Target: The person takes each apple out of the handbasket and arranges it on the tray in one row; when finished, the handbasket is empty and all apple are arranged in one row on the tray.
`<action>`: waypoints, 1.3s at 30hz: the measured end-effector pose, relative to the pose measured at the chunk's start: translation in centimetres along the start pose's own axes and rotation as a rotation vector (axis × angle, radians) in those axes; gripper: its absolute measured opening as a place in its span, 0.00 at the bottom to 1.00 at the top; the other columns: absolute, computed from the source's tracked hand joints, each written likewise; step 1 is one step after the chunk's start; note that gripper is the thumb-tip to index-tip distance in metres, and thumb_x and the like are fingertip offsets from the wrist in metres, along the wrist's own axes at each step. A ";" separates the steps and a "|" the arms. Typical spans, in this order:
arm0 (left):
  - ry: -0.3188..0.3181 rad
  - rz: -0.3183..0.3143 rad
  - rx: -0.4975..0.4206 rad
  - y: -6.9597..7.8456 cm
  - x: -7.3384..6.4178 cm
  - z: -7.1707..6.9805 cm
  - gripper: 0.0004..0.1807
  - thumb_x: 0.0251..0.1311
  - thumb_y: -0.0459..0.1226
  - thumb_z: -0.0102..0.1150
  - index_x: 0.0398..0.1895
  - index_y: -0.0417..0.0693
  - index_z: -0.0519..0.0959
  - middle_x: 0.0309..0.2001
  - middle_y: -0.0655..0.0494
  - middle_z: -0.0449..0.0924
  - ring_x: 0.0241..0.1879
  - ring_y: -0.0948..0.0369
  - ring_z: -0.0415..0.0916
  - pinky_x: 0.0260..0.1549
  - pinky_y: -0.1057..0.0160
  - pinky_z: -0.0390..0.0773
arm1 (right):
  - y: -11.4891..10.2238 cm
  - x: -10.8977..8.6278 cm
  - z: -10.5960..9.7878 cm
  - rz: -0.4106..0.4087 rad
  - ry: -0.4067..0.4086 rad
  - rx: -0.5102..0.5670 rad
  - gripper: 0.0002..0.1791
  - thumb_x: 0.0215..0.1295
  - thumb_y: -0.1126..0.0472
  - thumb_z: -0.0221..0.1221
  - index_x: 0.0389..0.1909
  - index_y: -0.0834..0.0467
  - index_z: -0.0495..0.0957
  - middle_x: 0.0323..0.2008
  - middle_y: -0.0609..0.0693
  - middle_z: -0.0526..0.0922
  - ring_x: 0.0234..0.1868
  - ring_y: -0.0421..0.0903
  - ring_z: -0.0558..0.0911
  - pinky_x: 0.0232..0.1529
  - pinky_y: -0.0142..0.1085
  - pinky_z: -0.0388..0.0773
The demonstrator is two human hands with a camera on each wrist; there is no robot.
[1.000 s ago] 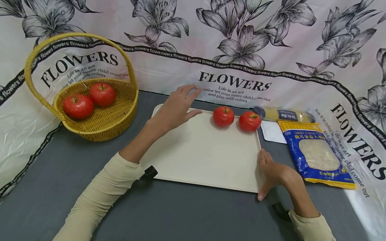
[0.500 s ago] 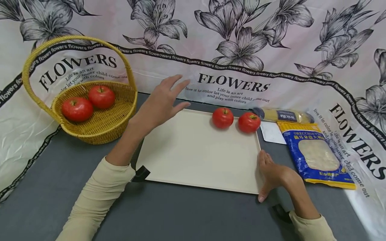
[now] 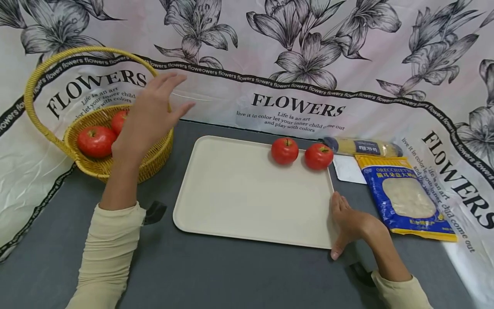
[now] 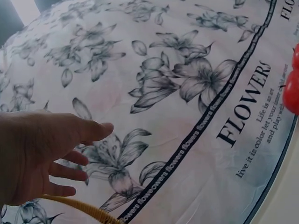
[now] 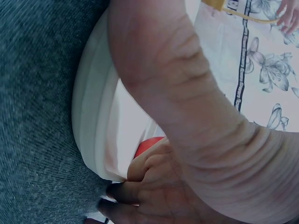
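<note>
My left hand [image 3: 148, 113] is raised over the right side of a yellow wicker basket [image 3: 158, 150], fingers spread and holding nothing. Inside the basket are two tomatoes; the left tomato [image 3: 96, 141] shows fully, while my hand partly covers the other tomato [image 3: 118, 121]. At the right edge of a cream rectangular tray [image 3: 247, 197] rests my right hand [image 3: 351, 223], its fingers extended along the rim. Two more tomatoes sit at the tray's far right corner, one tomato [image 3: 284, 150] left of the other tomato [image 3: 318, 156]. In the right wrist view, the right hand touches the tray's side [image 5: 96, 107].
Right of the tray lies a blue and yellow pasta bag [image 3: 407, 197]. Behind it are a clear pasta packet [image 3: 362, 147] and a white card-like piece [image 3: 348, 169]. A flower-printed sheet [image 3: 216, 94] rises behind the grey table [image 3: 247, 274]. The basket's tall handle [image 3: 28, 96] arches upward.
My left hand has moved left, from over the tray's far left corner to over the basket, staying spread. The right hand has kept its place at the tray edge.
</note>
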State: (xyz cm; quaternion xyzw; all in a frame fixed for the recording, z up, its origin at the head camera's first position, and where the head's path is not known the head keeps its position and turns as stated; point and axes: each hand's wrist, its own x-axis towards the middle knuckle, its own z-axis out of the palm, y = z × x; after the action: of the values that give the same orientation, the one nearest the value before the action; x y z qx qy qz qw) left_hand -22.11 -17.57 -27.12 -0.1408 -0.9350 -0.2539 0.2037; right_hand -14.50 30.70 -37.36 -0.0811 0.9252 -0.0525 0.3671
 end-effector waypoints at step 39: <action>-0.555 -0.499 0.083 -14.4 -1.4 0.4 0.55 0.65 0.48 0.68 0.83 0.38 0.43 0.79 0.21 0.31 0.75 0.24 0.38 0.64 0.15 0.53 | 0.3 0.4 0.2 0.003 -0.001 0.012 0.97 0.24 0.38 0.85 0.78 0.77 0.25 0.78 0.80 0.25 0.79 0.79 0.32 0.77 0.72 0.38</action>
State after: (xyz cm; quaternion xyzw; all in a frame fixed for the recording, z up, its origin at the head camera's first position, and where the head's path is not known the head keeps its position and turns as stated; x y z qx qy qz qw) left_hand -26.25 -29.55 -34.03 0.0360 -0.9697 -0.2096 -0.1202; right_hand -14.65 30.92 -37.80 -0.0773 0.9248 -0.0574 0.3680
